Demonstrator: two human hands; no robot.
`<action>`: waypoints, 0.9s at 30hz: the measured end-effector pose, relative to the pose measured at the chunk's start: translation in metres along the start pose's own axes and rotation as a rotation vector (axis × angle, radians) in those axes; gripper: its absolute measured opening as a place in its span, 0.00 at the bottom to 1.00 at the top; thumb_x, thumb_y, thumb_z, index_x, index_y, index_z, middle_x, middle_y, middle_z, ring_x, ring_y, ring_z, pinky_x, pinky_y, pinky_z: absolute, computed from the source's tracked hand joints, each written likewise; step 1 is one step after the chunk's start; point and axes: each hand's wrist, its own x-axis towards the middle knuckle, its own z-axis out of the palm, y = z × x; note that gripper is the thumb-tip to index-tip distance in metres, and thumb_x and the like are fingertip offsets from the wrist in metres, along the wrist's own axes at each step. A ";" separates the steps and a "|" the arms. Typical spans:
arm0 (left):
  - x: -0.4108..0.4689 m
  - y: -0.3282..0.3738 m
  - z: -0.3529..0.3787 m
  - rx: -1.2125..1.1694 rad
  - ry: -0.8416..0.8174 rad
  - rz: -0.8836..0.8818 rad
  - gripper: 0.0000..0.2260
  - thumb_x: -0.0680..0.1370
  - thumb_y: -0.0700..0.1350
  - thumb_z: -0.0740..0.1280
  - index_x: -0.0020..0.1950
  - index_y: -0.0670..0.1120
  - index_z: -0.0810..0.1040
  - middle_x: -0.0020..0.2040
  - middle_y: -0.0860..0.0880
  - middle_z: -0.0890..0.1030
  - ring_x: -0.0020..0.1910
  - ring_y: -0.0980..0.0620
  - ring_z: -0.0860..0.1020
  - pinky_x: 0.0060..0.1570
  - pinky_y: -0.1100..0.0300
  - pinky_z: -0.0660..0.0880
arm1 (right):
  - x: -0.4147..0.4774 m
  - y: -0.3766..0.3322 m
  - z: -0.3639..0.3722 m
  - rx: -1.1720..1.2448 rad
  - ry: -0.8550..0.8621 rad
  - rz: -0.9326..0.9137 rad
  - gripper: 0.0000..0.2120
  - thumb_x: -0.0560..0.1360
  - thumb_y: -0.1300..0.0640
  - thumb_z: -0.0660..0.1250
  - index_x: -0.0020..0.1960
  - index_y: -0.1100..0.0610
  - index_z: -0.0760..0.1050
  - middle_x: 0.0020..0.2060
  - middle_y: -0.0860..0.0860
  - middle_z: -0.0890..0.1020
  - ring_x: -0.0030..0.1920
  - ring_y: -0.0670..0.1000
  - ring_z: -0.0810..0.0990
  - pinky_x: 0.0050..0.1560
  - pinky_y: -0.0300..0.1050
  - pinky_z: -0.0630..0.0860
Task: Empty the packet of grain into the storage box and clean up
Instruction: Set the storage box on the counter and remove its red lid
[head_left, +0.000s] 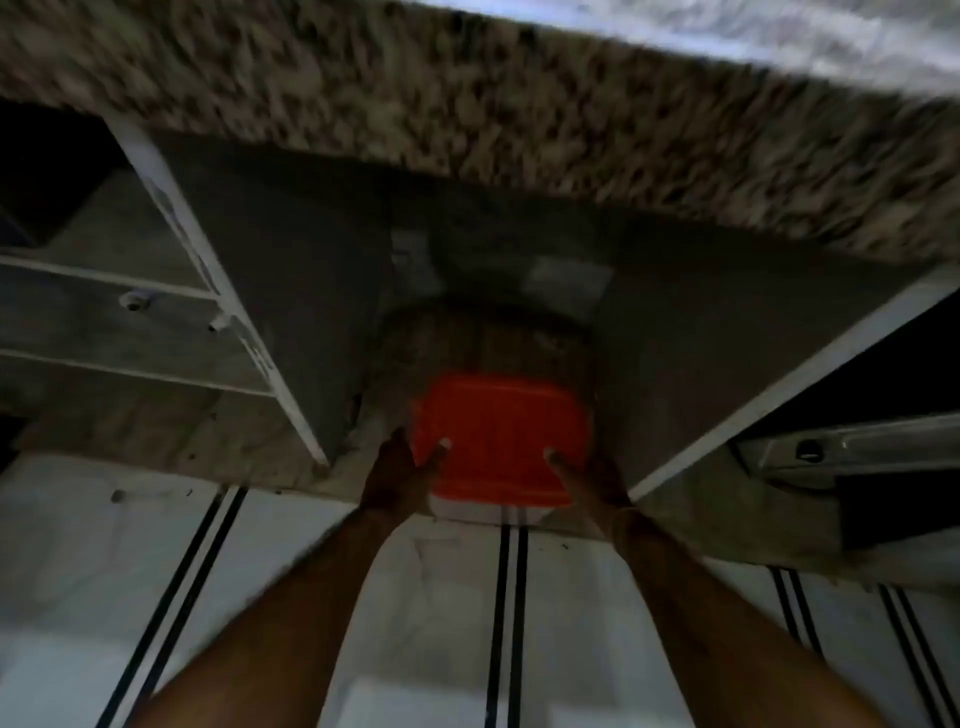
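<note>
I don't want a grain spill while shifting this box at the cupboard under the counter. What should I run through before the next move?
1. Lid on the storage box: the orange lid covers the top. Ok.
2. Lid fully sealed: too blurred to see. Cannot tell.
3. Left hand grip: on the box's left side, thumb on the lid. Ok.
4. Right hand grip: on the box's right side, thumb on the lid. Ok.
5. Room in the cupboard behind the box: dark and blurred. Cannot tell.
6. Box base resting on the cupboard floor: hidden. Cannot tell.
</note>
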 end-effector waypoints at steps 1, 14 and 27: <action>0.011 -0.012 0.007 -0.072 0.015 0.025 0.35 0.78 0.56 0.69 0.80 0.43 0.61 0.72 0.51 0.70 0.73 0.47 0.71 0.66 0.62 0.66 | 0.011 0.011 0.006 0.042 0.022 0.030 0.31 0.76 0.46 0.72 0.75 0.55 0.67 0.64 0.54 0.78 0.64 0.58 0.78 0.64 0.52 0.76; 0.110 -0.085 0.036 -0.268 -0.005 -0.143 0.42 0.70 0.60 0.77 0.77 0.42 0.67 0.70 0.43 0.77 0.65 0.39 0.78 0.65 0.42 0.76 | 0.074 0.068 0.020 0.304 0.152 0.202 0.30 0.74 0.48 0.74 0.73 0.57 0.72 0.67 0.57 0.78 0.65 0.61 0.78 0.68 0.58 0.73; -0.155 0.076 -0.101 -0.089 0.243 -0.135 0.28 0.70 0.69 0.72 0.59 0.49 0.83 0.50 0.52 0.85 0.51 0.48 0.83 0.53 0.58 0.76 | -0.182 -0.087 -0.045 0.322 0.235 0.176 0.19 0.67 0.41 0.79 0.49 0.50 0.79 0.47 0.51 0.86 0.49 0.56 0.86 0.55 0.61 0.83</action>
